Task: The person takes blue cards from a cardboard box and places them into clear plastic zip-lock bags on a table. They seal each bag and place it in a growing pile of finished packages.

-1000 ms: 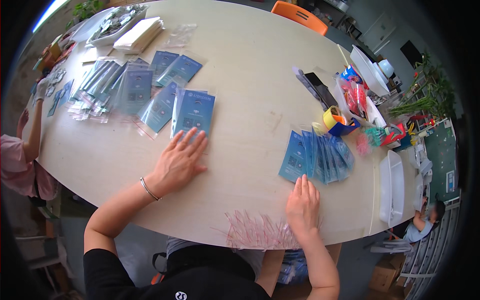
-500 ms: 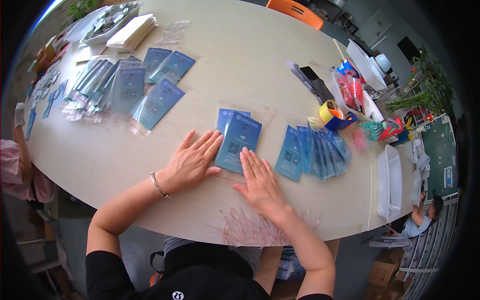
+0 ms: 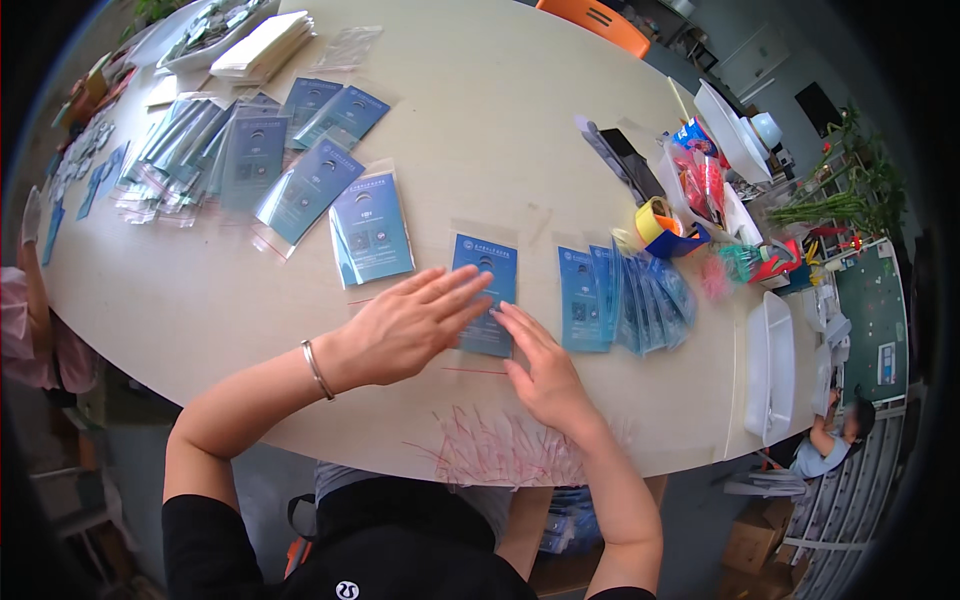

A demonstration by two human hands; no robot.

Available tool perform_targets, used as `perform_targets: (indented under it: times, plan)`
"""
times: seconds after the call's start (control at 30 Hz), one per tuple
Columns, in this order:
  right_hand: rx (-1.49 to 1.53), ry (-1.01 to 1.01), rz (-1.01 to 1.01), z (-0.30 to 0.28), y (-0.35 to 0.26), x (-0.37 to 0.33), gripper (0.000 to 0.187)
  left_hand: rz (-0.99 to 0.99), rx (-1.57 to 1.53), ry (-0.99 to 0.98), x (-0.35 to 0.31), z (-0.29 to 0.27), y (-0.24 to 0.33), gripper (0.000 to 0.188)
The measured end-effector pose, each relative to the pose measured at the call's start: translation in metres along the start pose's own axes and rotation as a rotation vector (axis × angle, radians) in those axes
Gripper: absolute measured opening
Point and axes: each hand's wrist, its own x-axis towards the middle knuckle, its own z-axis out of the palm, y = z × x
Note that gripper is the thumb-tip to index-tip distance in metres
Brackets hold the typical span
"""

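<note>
A blue printed card in a clear zip bag (image 3: 487,262) lies flat in front of me. My left hand (image 3: 415,325) is open, its fingers stretched across the left side and middle of this card; contact is unclear. At the card's lower right edge, my right hand (image 3: 545,372) rests with fingers extended and thumb apart, fingertips touching the bag. To the left lies another bagged blue card (image 3: 370,228), apart from both hands. A fan of bagged cards (image 3: 625,300) is spread on the right. Several clear bags with red seal lines (image 3: 500,450) lie by the near table edge.
A heap of bagged cards (image 3: 190,150) covers the left of the table (image 3: 490,130). Behind it stand a stack of pale sheets (image 3: 262,48) and a tray of small pieces (image 3: 215,35). A phone (image 3: 632,160), tape roll (image 3: 655,218) and white tray (image 3: 770,370) sit right. People are at both sides.
One bagged card has moved left from the middle and now lies apart. My left hand has shifted right, over the remaining card; my right hand has moved slightly right and down.
</note>
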Motion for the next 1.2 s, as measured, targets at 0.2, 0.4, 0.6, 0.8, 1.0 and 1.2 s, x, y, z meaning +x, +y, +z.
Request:
perform_targets:
  times: [0.2,0.4,0.6,0.8,1.0,1.2]
  plan:
    - [-0.007,0.139,0.126,-0.011,0.001,-0.026,0.023,0.093,-0.125,-0.055,0.015,0.029,0.002,0.065]
    - [-0.094,0.164,0.057,0.002,0.002,-0.029,0.014,0.044,-0.07,-0.063,0.014,0.028,0.009,0.062]
    - [-0.274,0.132,-0.02,0.01,0.004,-0.029,0.01,0.035,-0.04,-0.084,0.016,0.026,0.008,0.06]
    - [-0.018,0.018,0.018,-0.013,-0.031,-0.062,0.011,0.002,-0.028,-0.098,0.021,0.025,0.014,0.062]
    - [-0.225,0.418,0.495,-0.084,-0.014,-0.139,0.007,-0.029,-0.014,-0.134,0.017,0.02,0.014,0.064]
    - [-0.436,0.277,0.653,-0.066,0.017,-0.204,0.007,-0.031,-0.012,-0.153,0.023,0.021,0.019,0.068]
